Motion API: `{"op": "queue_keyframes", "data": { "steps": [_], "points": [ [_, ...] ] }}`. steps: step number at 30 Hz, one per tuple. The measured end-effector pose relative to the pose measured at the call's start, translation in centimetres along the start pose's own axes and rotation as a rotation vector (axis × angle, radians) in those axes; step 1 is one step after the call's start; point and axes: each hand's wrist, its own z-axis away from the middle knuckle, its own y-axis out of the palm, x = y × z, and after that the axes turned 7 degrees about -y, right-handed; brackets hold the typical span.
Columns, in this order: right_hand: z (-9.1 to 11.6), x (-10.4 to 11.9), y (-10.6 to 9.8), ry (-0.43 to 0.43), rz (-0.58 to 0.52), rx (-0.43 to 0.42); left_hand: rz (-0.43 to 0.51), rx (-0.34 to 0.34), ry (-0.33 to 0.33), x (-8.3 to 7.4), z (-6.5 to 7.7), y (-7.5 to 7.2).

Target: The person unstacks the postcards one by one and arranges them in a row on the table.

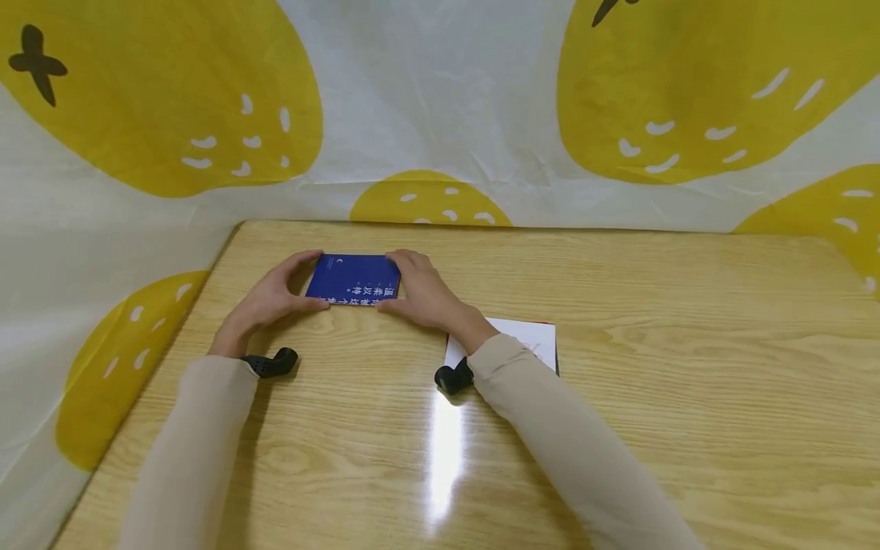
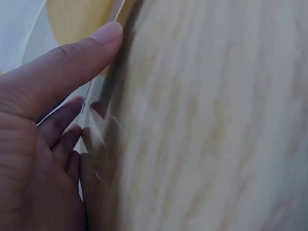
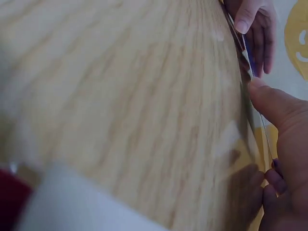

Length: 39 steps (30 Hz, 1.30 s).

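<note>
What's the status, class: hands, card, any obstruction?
Left hand on one end, right hand on other. Blue card held between. White item partly under right forearm, clear of card.

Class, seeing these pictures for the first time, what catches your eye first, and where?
Probably the big yellow shapes on the white cloth behind and left of the table. Next, the blue card with white writing, held between the left hand and right hand toward the table's far side. A white card lies partly hidden by the right sleeve.

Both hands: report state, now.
Left hand: holding the blue card by its left end.
Right hand: holding it by its right end.
</note>
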Motion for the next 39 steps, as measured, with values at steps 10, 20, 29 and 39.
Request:
{"op": "queue_keyframes", "data": {
  "steps": [10, 20, 29, 39],
  "points": [
    [-0.59, 0.07, 0.04, 0.074, 0.061, 0.039, -0.058, 0.002, -0.035, 0.27, -0.70, 0.22],
    [-0.58, -0.19, 0.06, 0.091, 0.080, 0.052, -0.070, 0.020, -0.046, -0.13, -0.76, 0.08],
    [-0.60, -0.28, 0.27, 0.091, 0.073, 0.059, -0.086, 0.024, -0.058, -0.12, -0.60, 0.06],
    [-0.64, -0.36, 0.33, 0.087, 0.071, 0.056, -0.086, 0.020, -0.044, -0.22, -0.56, 0.17]
  ]
}}
